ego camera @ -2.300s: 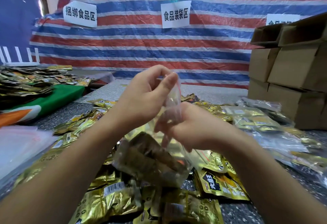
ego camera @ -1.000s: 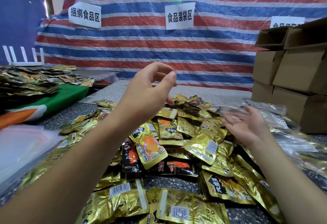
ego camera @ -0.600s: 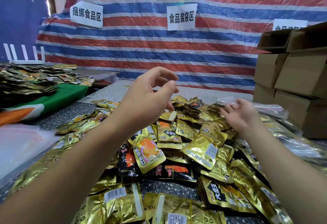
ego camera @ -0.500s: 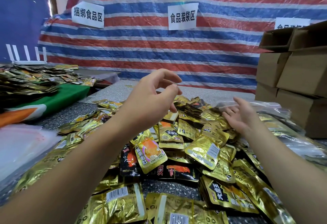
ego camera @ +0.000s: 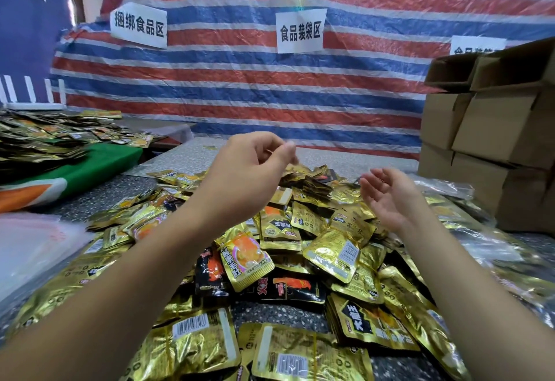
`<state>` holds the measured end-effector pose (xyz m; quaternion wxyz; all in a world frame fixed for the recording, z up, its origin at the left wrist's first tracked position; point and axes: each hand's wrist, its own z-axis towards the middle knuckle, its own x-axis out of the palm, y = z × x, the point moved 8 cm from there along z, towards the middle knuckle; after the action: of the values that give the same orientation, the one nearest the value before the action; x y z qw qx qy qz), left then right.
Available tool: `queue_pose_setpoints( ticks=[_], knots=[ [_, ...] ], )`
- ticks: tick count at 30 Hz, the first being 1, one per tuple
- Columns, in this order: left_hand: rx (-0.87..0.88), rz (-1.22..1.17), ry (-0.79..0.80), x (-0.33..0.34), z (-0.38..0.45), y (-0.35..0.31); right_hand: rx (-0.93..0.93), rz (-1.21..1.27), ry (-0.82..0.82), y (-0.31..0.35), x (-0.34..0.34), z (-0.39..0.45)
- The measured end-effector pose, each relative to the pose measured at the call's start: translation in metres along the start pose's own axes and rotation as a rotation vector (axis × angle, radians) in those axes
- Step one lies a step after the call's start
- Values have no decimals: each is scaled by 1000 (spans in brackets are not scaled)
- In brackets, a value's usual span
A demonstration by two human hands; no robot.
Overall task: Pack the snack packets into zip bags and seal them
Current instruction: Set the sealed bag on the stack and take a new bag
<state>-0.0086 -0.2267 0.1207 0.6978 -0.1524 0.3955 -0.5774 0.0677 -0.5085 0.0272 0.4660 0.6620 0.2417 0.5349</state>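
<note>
A big heap of gold and black snack packets (ego camera: 327, 254) covers the speckled table (ego camera: 294, 314) in front of me. My left hand (ego camera: 249, 176) hovers above the heap's far side, fingers loosely curled, thumb near the forefinger, holding nothing. My right hand (ego camera: 390, 197) is raised over the right part of the heap, palm turned inward, fingers relaxed and empty. Filled clear zip bags (ego camera: 447, 191) lie to the right of the heap. A stack of empty clear zip bags (ego camera: 33, 245) lies at the left edge.
Stacked cardboard boxes (ego camera: 495, 134) stand at the right. At the left a green cloth (ego camera: 99, 164) carries another spread of packets (ego camera: 45, 137). A striped tarp wall (ego camera: 270, 86) with paper signs closes the back.
Earlier both hands held a filled zip bag above the heap. My right hand carried it off to the right pile and has come back empty; my left hand stayed raised.
</note>
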Motion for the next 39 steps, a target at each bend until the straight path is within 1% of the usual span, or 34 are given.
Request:
queue_pose_setpoints(
  ticks=[4,7,10,13,16,18,21,23,26,30,33,35,37,39],
  knots=[
    [-13,-19,-13,1,1,-1,-78,-25,-18,13,19,-23],
    [-28,-28,4,3,2,5,-144,-111,-3,21,35,-39],
    [-21,44,-6,5,3,11,-200,-212,114,21,55,-51],
    [-9,66,-24,5,5,17,-253,-390,250,8,71,-60],
    [30,141,-18,8,4,17,-270,-536,338,-6,82,-64],
    [26,151,-3,12,3,17,-271,-556,372,-10,87,-67],
    [-37,99,5,15,4,23,-261,-528,424,-11,94,-73],
    [-38,183,9,14,3,25,-259,-520,464,-8,100,-79],
    [-8,325,-38,4,2,27,-277,-514,511,-2,107,-88],
    [-67,457,-91,-24,-1,48,-283,-508,578,1,117,-96],
    [-138,562,-227,-71,-12,73,-287,-582,611,-2,120,-99],
    [-200,708,-322,-109,-23,96,-276,-634,624,-6,121,-100],
    [-273,895,-369,-143,-37,123,-272,-661,628,-8,122,-101],
    [-351,1013,-387,-168,-51,149,-280,-696,636,-11,123,-103]
  ],
)
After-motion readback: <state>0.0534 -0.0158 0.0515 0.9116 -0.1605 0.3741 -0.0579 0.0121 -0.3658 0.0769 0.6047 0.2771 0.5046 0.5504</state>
